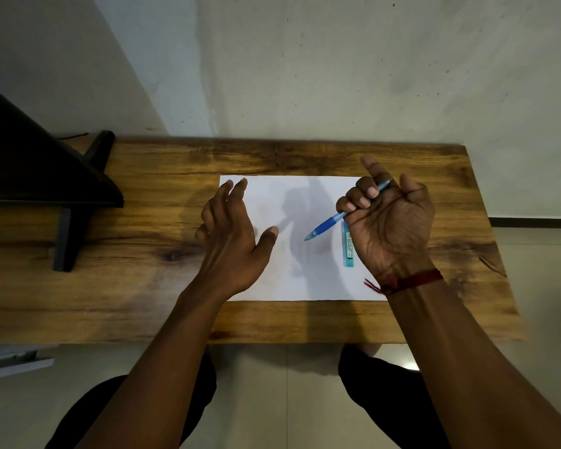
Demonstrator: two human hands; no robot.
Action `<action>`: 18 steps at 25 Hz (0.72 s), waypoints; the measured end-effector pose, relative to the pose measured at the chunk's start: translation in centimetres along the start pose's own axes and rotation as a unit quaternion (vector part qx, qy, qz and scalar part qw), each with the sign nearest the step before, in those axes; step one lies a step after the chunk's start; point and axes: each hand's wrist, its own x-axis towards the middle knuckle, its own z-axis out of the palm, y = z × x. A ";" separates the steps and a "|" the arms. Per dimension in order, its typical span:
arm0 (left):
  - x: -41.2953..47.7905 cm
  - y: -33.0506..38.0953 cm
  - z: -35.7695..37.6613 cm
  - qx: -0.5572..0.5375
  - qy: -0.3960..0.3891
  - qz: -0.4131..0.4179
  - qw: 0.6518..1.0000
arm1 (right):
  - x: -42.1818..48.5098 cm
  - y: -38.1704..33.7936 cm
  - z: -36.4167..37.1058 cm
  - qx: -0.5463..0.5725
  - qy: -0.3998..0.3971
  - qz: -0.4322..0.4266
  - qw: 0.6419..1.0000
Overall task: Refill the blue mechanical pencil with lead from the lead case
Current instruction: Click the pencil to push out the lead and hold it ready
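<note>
Right hand (pixel 389 218) gripping blue mechanical pencil (pixel 332 222); left hand (pixel 230 234) slack, empty.
Lead case (pixel 348 244) at pencil's 5 o'clock: likely light, slick; best pinched by long edges.

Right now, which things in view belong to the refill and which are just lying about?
Job: blue mechanical pencil, gripped by the right hand; lead case, lying on the white paper; left hand, empty.
Lying about: white paper, wooden table, dark stand.

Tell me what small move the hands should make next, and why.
Probably the open left hand should reach across to the lead case. It lies untouched on the paper beside the right hand, which grips the blue mechanical pencil, so only the left is free.
</note>
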 end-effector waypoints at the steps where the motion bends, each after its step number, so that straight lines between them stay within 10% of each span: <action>1: 0.0 0.0 0.0 -0.001 -0.001 -0.001 1.000 | 0.0 0.0 0.1 -0.006 0.009 -0.003 1.000; 18: -0.5 2.2 -2.8 -0.008 0.015 0.023 1.000 | -1.5 -0.8 1.7 -0.074 0.035 -0.059 0.995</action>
